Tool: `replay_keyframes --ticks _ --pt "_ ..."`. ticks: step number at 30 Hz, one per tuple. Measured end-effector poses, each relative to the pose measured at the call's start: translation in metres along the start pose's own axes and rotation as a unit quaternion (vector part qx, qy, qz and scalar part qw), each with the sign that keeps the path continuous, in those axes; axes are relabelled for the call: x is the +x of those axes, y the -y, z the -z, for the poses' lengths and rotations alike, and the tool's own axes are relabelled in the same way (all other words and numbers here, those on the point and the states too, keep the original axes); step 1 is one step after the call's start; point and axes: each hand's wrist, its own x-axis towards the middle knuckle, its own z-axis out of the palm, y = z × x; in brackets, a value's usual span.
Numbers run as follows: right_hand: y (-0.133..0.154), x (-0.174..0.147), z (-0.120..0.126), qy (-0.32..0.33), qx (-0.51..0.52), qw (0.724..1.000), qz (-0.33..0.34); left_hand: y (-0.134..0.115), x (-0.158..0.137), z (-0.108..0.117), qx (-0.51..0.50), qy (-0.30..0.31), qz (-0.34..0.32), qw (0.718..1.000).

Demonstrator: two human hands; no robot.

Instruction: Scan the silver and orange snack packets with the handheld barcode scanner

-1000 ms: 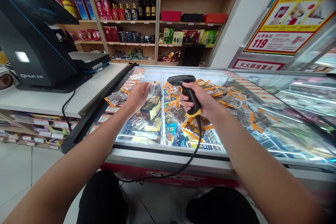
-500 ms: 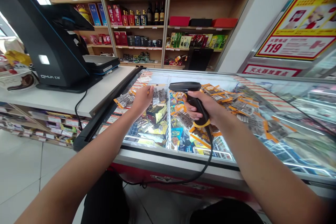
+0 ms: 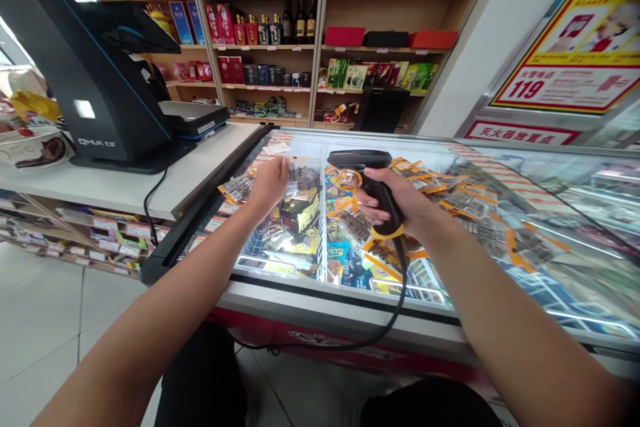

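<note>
In my right hand (image 3: 387, 200) is a black and yellow barcode scanner (image 3: 359, 159), gripped by its handle, its head turned left toward my left hand. A black cable hangs from the handle's lower end. My left hand (image 3: 271, 180) is closed on the edge of a small clear-and-orange snack packet (image 3: 303, 177), slightly blurred, held above the freezer's glass top. Left of that hand lies another packet (image 3: 236, 188) on the glass. Several orange-edged packets (image 3: 470, 203) are spread to the right of the scanner.
The chest freezer (image 3: 350, 301) has a glass top over bagged goods. A counter (image 3: 200, 167) at left bears a black checkout terminal (image 3: 110, 80) and a scale (image 3: 193, 117). Shelves (image 3: 270, 48) with boxes and bottles stand behind. The scanner cable (image 3: 350, 347) loops along the freezer's front.
My right hand and the scanner have shifted slightly right. My left hand has risen a little, still holding the packet. The whole view has tilted slightly.
</note>
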Motion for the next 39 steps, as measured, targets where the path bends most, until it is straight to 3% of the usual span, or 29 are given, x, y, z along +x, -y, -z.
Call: replay_keyframes --ticks 2,5,9,11,13,15,17,19,22,26,33,39 --pt "0.003 0.000 0.003 -0.021 0.027 0.999 0.017 0.003 0.002 0.012 0.087 -0.029 0.035 0.995" --pt "0.007 0.001 0.009 -0.054 0.060 0.996 0.027 0.014 0.007 0.027 0.162 -0.026 0.113 0.980" --pt "0.008 0.002 0.015 -0.086 0.080 0.992 0.037 0.022 0.008 0.038 0.158 -0.065 0.098 0.980" --pt "0.008 0.003 0.015 -0.097 0.084 0.991 0.042 0.014 0.002 0.037 0.140 -0.097 0.030 0.985" --pt "0.008 0.002 0.014 -0.098 0.086 0.990 0.046 -0.003 -0.008 0.030 0.097 -0.066 -0.086 0.989" --pt "0.009 0.001 0.012 -0.095 0.088 0.990 0.048 -0.025 -0.022 0.018 0.035 0.036 -0.243 0.969" --pt "0.010 0.000 0.010 -0.092 0.086 0.991 0.050 -0.045 -0.036 0.004 0.011 0.166 -0.378 0.911" --pt "0.010 0.000 0.009 -0.091 0.083 0.991 0.050 -0.058 -0.045 -0.007 0.004 0.237 -0.413 0.879" --pt "0.010 0.001 0.009 -0.089 0.083 0.992 0.040 -0.060 -0.047 -0.010 -0.011 0.270 -0.393 0.879" --pt "0.008 0.002 0.014 -0.077 0.081 0.993 0.027 -0.040 -0.033 0.000 -0.023 0.267 -0.342 0.901" --pt "0.002 -0.003 0.019 -0.024 -0.110 0.985 -0.129 0.002 -0.010 -0.003 0.092 0.209 -0.225 0.947" --pt "-0.007 0.000 0.018 -0.019 -0.143 0.978 -0.152 0.017 -0.004 -0.007 0.106 0.205 -0.196 0.953"
